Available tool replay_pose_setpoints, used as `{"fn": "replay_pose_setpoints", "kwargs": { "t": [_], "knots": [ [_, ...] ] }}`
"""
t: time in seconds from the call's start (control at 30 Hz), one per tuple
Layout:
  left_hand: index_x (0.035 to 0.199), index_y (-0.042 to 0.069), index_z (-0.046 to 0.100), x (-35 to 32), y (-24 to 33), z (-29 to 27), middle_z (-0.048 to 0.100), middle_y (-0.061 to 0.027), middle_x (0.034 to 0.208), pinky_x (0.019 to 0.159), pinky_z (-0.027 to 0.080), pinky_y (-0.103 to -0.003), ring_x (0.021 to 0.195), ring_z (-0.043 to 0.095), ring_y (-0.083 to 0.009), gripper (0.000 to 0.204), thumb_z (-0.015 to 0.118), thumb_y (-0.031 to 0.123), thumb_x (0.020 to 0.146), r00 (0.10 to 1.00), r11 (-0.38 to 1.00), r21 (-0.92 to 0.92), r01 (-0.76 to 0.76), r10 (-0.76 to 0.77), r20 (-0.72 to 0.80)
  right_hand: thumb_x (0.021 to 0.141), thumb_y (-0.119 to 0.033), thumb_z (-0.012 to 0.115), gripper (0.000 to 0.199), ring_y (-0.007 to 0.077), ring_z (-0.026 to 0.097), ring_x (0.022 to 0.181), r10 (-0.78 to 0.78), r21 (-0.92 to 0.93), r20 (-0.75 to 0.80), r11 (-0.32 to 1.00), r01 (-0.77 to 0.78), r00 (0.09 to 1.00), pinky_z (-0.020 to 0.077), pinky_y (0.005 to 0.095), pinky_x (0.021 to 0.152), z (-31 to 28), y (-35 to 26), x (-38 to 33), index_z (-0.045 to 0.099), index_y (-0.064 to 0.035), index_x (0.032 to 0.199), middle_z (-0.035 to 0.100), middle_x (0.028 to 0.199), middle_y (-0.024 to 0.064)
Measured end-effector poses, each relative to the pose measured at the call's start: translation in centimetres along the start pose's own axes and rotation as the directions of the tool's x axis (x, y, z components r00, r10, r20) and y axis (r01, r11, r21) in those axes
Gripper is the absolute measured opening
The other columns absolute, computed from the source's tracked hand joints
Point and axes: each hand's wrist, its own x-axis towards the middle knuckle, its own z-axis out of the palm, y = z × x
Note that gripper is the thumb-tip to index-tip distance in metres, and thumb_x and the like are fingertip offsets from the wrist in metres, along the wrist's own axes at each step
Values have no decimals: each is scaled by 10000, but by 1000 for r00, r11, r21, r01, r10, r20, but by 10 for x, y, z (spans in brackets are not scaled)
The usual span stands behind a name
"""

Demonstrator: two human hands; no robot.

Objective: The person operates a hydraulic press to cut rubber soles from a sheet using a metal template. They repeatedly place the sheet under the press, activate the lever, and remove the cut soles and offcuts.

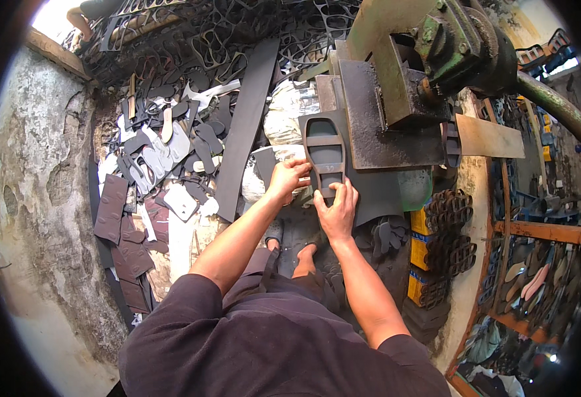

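Note:
A dark, sole-shaped cutting die (325, 140) with crossbars lies on a black sheet (374, 193) in front of a press. My right hand (338, 210) grips the die's near end, with thumb and fingers on either side of its rim. At the die's left rim, my left hand (290, 178) is closed with its fingertips against the edge; how much of the sheet it also pinches is hidden. Just beyond, to the right, the heavy green-grey press head (396, 106) overhangs the sheet.
Cut soles and scraps (165, 145) heap up on the left beside a long black strip (251, 126). Yellow crates (419, 251) and stacked dies (452, 212) stand at right. A worn wall (39, 159) bounds the left; a person's arm (79, 23) shows at far left.

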Motion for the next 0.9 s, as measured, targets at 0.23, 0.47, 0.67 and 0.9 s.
{"fn": "replay_pose_setpoints", "kwargs": {
  "t": [0.23,0.47,0.67,0.9],
  "knots": [
    [1448,-38,485,5,12,18,605,-166,1337,871,621,-390,1164,646,-256,582,715,218,978,998,997,-81,-4,9,61,810,-389,862,864,438,439,1360,150,52,37,987,-152,988,397,523,1131,-19,0,1,418,-37,1463,489,1460,257],
    [1635,101,285,4,14,61,427,-191,1588,855,632,-385,1200,648,-256,863,779,122,927,975,976,-8,-215,216,50,694,-355,933,1061,441,348,1461,152,3,35,988,-152,988,337,543,1204,-53,57,-19,373,-38,1538,407,1559,207],
    [1612,43,308,13,15,52,399,-157,1616,925,626,-451,1265,616,-267,820,773,141,944,972,975,68,-211,201,125,658,-436,933,861,431,367,1460,51,-158,28,986,-46,998,333,556,1203,-42,80,-18,592,-19,1330,489,1508,181],
    [1608,31,313,4,22,55,370,-162,1637,903,640,-424,1248,632,-258,804,763,144,950,975,982,46,-183,175,138,696,-390,923,809,420,370,1494,86,-146,60,986,-77,994,306,533,1231,-49,73,-14,631,-9,1347,508,1545,168]
  ]
}}
